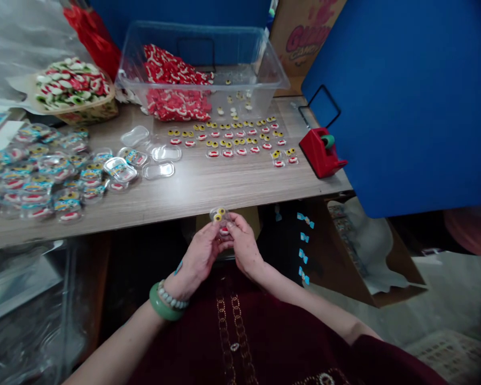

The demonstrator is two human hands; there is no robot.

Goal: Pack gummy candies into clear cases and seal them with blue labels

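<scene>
My left hand and my right hand meet just below the table's front edge. Between their fingertips they pinch a small clear plastic case with yellow eye-shaped candies and a red-and-white mouth candy inside. A green bangle and a bead bracelet sit on my left wrist. On the wooden table lie rows of candy sets of yellow eyes and red mouths. Three empty clear cases lie left of the rows. A heap of filled, labelled cases covers the table's left part.
A clear plastic bin with red-and-white candies stands at the back. A tray of mixed gummies sits at the back left. A red tape dispenser stands on the right edge, beside a blue panel. Plastic sheeting lies at lower left.
</scene>
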